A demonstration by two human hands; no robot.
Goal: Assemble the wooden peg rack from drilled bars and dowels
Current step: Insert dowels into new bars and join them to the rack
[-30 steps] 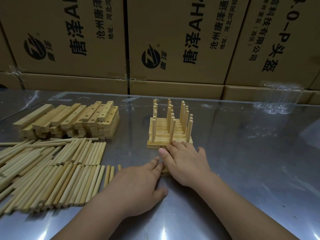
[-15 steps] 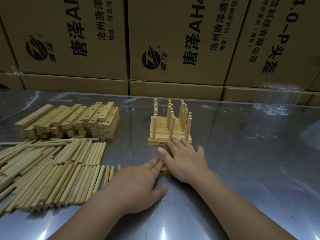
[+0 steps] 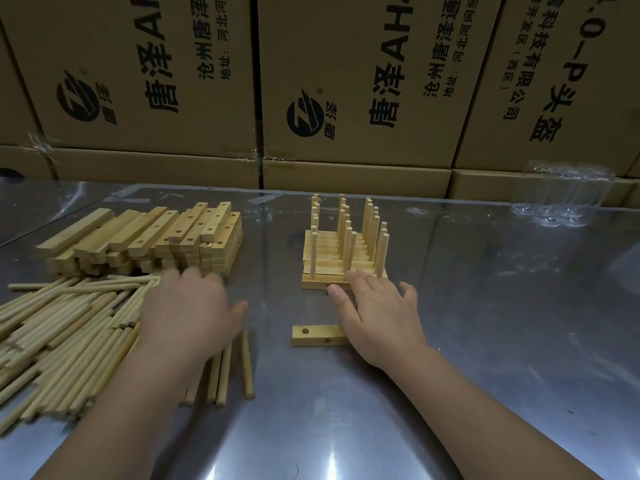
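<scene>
On the shiny steel table (image 3: 485,341), pale round wooden dowels (image 3: 69,334) lay heaped at the near left. The left hand (image 3: 187,313) was above them, blurred, with thumb splayed and fingers stretched flat. The right hand (image 3: 377,317), fingers spread apart, covered one end of a short drilled wooden bar (image 3: 317,335), fingertips touching the pale wooden peg rack (image 3: 343,254) just beyond. Stacked drilled bars (image 3: 149,237) sat far left — printed brown cardboard boxes (image 3: 363,81) behind.

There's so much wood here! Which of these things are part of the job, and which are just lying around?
Part of the job:
stack of drilled bars
pile of dowels
loose drilled bar, partly under the right hand
pegged rack, which the right hand touches

Just lying about:
cardboard boxes behind
clear plastic packaging at the far right of the table
</scene>
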